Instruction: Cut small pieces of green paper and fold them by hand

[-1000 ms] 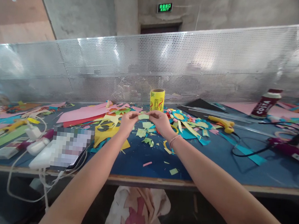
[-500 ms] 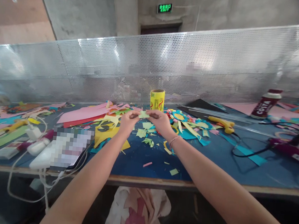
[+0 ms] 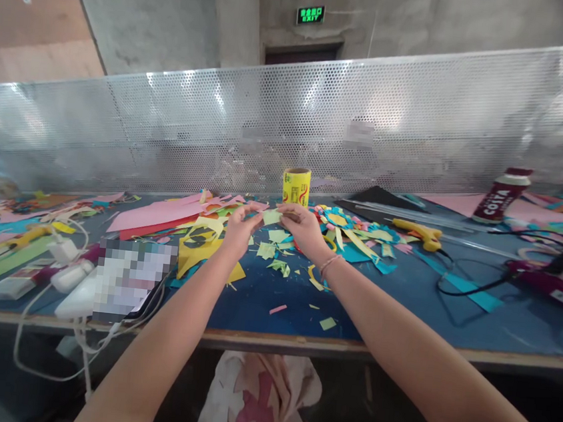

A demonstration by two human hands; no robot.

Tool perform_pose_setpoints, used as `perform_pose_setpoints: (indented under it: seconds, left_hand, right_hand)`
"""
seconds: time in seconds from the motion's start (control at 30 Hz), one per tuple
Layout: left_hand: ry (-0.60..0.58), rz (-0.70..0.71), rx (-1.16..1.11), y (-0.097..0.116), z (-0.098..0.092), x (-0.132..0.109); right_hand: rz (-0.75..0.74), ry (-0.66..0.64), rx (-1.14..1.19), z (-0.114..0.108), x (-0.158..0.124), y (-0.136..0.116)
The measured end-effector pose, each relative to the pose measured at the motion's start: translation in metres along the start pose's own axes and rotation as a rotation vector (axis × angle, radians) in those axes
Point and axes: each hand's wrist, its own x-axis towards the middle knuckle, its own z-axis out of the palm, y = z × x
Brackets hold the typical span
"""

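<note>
Pinched between left hand [image 3: 240, 227] and right hand [image 3: 306, 230], green paper [image 3: 271, 217] looks slightly turned since a moment ago. Its handling seems not finished.

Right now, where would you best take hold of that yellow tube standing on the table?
Around the upper half of the tube, probably, coming from above: it stands upright with its round side bare there, while the right hand overlaps its foot in this view.
</note>
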Motion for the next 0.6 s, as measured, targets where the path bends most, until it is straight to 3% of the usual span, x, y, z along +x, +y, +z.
perform_pose_setpoints:
  seconds: [0.2, 0.6]
  left_hand:
    - [-0.106, -0.167, -0.066, 0.0054, 0.0005, -0.0028]
    - [-0.1, -0.108, -0.049, 0.0026, 0.0008, 0.0001]
  right_hand:
    - [-0.001, -0.035, -0.049, -0.0006, -0.002, -0.0028]
    - [0.031, 0.001, -0.081, -0.0008, -0.001, -0.0014]
